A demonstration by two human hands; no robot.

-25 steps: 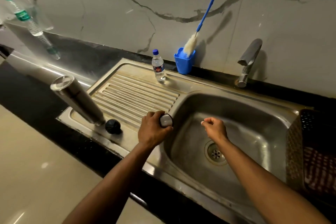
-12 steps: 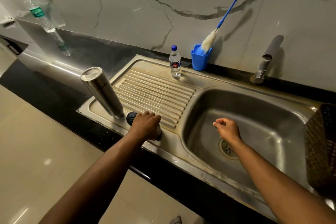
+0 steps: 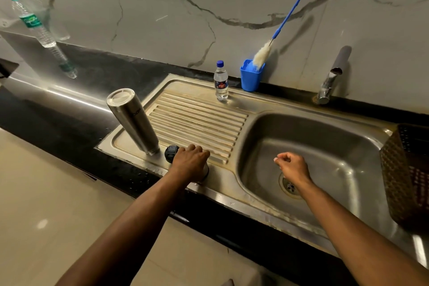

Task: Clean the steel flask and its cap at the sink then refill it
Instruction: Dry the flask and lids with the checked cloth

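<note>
Head view: steel flask (image 3: 133, 121) inverted on the drainboard (image 3: 199, 121), mouth down, long axis leaning up and away to the left, base uppermost. Left hand (image 3: 190, 162) just right of its foot, fingers curled over a silvery cap (image 3: 205, 173) set on the steel near the front rim, gripping it from above. Black inner stopper (image 3: 171, 152) between flask and knuckles, touching or nearly touching both; cannot tell which. Nearer hand for the flask clearly the left; probably a short reach leftward past the stopper. Right hand (image 3: 293, 166) over the sink basin (image 3: 325, 146), fingers loosely curled, holding nothing visible. Tap (image 3: 332, 76) at the back, not running. Small water bottle (image 3: 221, 81), blue cup (image 3: 251, 75) with bottle brush (image 3: 278, 32) along the marble wall; woven basket (image 3: 406, 174) at right; black counter, pale floor below.
</note>
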